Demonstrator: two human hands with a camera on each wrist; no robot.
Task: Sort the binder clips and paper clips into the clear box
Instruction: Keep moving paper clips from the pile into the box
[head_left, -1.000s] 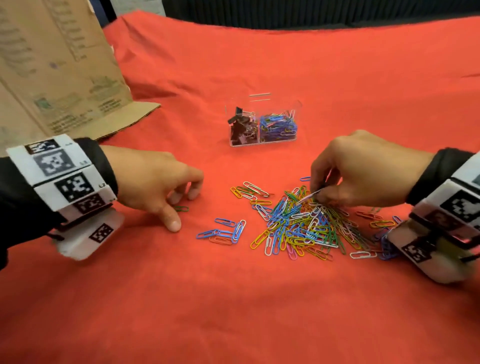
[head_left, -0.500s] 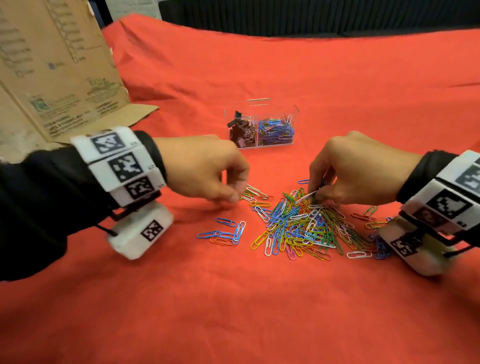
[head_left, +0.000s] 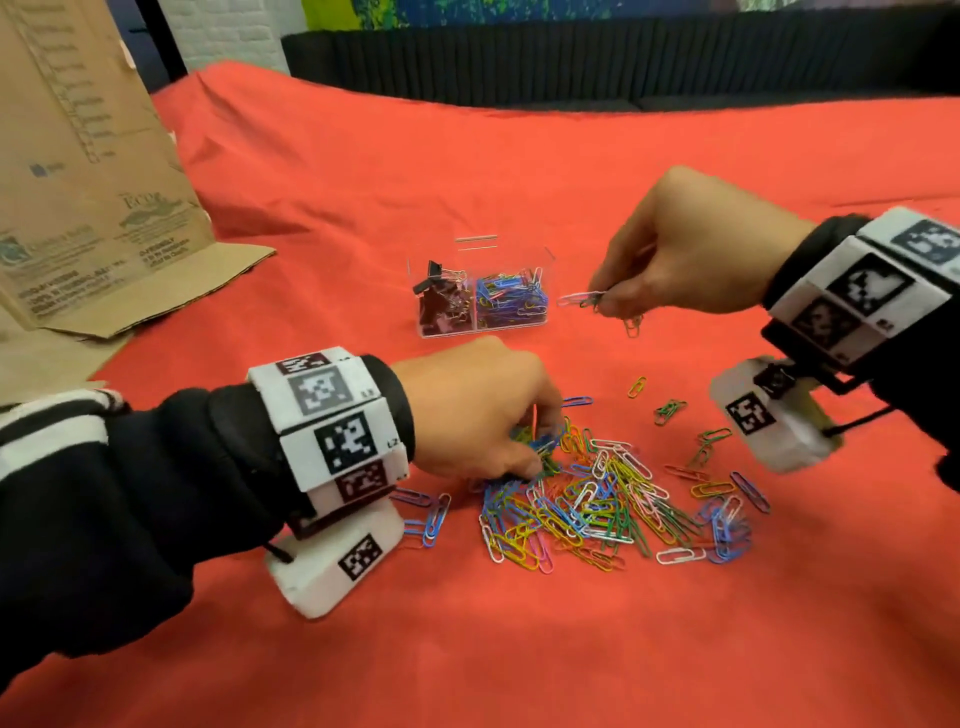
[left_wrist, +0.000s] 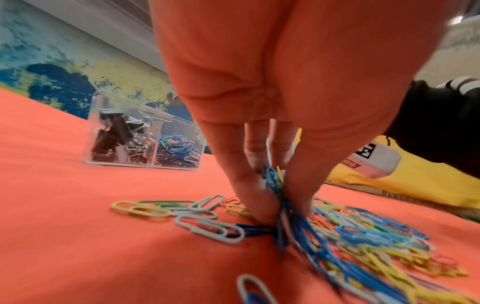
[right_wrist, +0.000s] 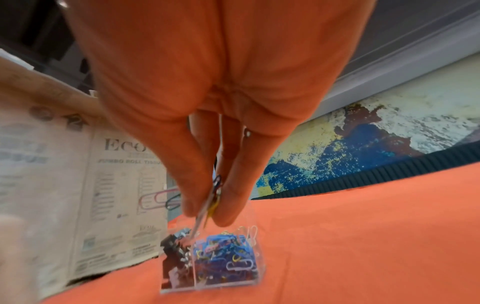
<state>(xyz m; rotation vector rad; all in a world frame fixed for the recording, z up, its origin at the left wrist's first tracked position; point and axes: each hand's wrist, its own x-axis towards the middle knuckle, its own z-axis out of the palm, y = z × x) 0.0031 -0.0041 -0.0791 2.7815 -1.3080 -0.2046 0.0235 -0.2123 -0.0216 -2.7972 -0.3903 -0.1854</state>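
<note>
A clear two-part box (head_left: 483, 328) (left_wrist: 93, 131) (right_wrist: 257, 276) stands on the red cloth; black binder clips (head_left: 441, 301) fill its left part, coloured paper clips (head_left: 511, 301) its right part. A pile of coloured paper clips (head_left: 602, 499) (left_wrist: 363, 232) lies in front of it. My left hand (head_left: 540, 457) (left_wrist: 279, 207) reaches down into the pile's left edge and pinches a few blue clips. My right hand (head_left: 605, 301) (right_wrist: 207, 211) hangs in the air just right of the box and pinches a small bunch of paper clips (head_left: 582, 299).
A brown cardboard box (head_left: 93, 208) (right_wrist: 78, 185) with an open flap stands at the left, behind the clear box. Stray clips (head_left: 670, 410) lie scattered right of the pile. A dark ribbed edge (head_left: 623, 67) bounds the far side of the cloth.
My right hand has lifted off the pile with clips and moved up beside the box. My left hand has shifted right into the pile and closed on clips.
</note>
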